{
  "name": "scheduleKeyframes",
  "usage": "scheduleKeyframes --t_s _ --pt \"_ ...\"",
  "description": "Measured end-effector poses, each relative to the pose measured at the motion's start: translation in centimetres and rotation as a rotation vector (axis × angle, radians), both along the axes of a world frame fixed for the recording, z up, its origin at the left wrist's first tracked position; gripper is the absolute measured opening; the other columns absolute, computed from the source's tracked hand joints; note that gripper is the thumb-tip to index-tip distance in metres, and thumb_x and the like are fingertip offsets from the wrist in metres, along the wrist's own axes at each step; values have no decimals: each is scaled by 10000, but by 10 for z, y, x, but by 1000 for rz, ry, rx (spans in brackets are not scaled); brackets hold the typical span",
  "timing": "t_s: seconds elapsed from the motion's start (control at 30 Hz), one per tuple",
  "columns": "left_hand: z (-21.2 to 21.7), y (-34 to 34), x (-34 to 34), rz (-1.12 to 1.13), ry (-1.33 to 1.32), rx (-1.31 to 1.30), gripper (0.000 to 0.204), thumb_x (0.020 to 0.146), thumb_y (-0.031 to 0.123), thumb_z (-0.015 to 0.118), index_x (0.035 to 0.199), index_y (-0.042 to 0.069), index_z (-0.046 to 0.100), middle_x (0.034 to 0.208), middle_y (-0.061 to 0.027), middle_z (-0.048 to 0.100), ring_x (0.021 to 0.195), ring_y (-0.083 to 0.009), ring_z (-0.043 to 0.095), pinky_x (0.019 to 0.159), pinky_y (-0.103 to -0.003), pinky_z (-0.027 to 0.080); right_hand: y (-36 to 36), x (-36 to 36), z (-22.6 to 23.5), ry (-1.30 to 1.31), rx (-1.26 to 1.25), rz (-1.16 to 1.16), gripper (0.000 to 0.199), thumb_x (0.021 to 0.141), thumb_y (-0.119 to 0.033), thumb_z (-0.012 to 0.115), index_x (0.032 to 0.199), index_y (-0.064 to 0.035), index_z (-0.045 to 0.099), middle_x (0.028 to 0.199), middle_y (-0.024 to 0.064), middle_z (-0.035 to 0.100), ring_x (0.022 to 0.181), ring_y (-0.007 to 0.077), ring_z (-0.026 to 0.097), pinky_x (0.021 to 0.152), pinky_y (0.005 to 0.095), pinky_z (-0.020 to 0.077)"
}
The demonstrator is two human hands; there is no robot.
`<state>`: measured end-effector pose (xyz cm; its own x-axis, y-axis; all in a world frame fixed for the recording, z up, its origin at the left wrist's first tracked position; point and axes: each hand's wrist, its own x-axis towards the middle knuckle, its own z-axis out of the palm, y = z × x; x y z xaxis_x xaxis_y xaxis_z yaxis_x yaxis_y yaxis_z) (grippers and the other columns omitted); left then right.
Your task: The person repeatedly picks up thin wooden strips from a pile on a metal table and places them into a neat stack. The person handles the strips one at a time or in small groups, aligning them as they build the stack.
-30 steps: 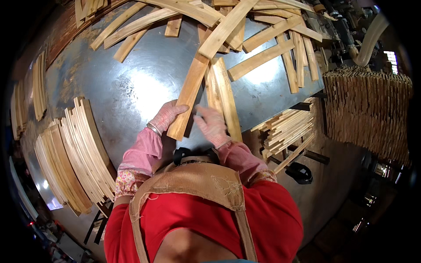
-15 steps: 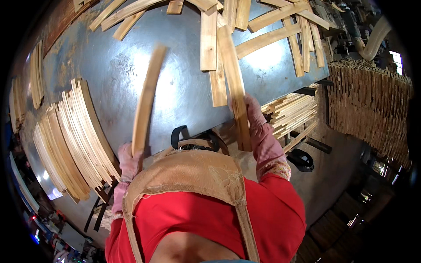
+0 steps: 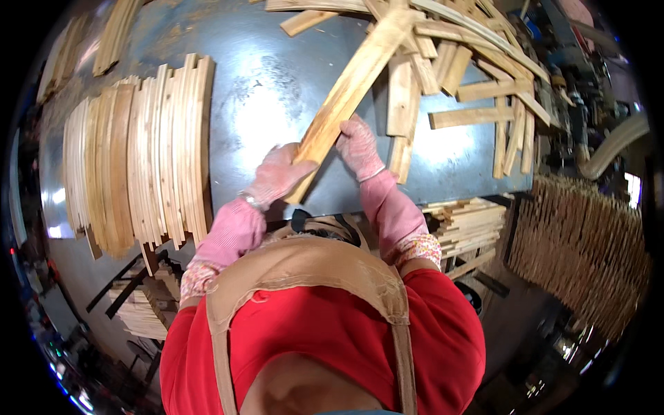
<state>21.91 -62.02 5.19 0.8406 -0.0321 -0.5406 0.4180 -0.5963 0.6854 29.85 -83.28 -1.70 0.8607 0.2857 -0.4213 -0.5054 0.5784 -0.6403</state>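
Note:
A long wooden board (image 3: 349, 86) slants across the front of the metal table, its near end close to my apron and its far end over a pile of boards. My gloved left hand (image 3: 275, 174) is closed on the board near its near end, thumb across the top face. Farther up, my gloved right hand (image 3: 360, 147) has curled fingers at the board's right edge, gripping it there. Both gloves are pinkish. Left of my hands lies a row of light boards (image 3: 160, 149), packed side by side.
Loose boards (image 3: 460, 69) lie crisscrossed at the far right of the metal table (image 3: 252, 90). Stacked boards (image 3: 467, 225) sit below its right edge. A tall wood stack (image 3: 581, 242) and a pale hose (image 3: 618, 146) stand farther right. More boards (image 3: 117, 34) lie far left.
Earlier each hand held a separate board, well apart. Now both are on one slanted board, and my left hand has come forward toward the middle. The view has shifted toward the left row.

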Motion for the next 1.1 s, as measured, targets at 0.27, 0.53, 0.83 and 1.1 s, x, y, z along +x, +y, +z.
scheduleKeyframes --t_s 0.27,0.53,0.83,1.1 --pt "-66 47 -43 571 52 111 546 922 387 762 1304 2 701 1066 -233 767 1008 -347 742 924 -433 553 -94 103 -40 -612 -2064 95 921 780 -506 852 1493 0 563 1441 289 618 1324 459 585 1167 495 448" --pt "-89 71 -92 952 2 -242 629 962 314 742 1439 -74 606 1202 -229 753 1089 -290 711 993 -380 537 -75 124 -43 -404 -1776 370 944 802 -396 847 1568 1 463 1479 233 611 1364 428 573 1157 473 457" --pt "-39 267 -167 743 -262 243 685 1028 363 696 1526 -75 523 1365 -234 718 1210 -295 701 1051 -381 529 -14 22 -31 -355 -700 440 810 982 -198 691 1690 -67 321 1095 95 698 830 148 607 745 274 520" --pt "-13 429 -227 790 65 1006 520 1070 518 508 1431 185 678 1300 -173 745 1219 -363 692 1027 -482 531 180 -88 -30 -348 -889 976 930 1043 -315 642 1743 -79 77 1151 200 751 1041 275 741 872 382 602"
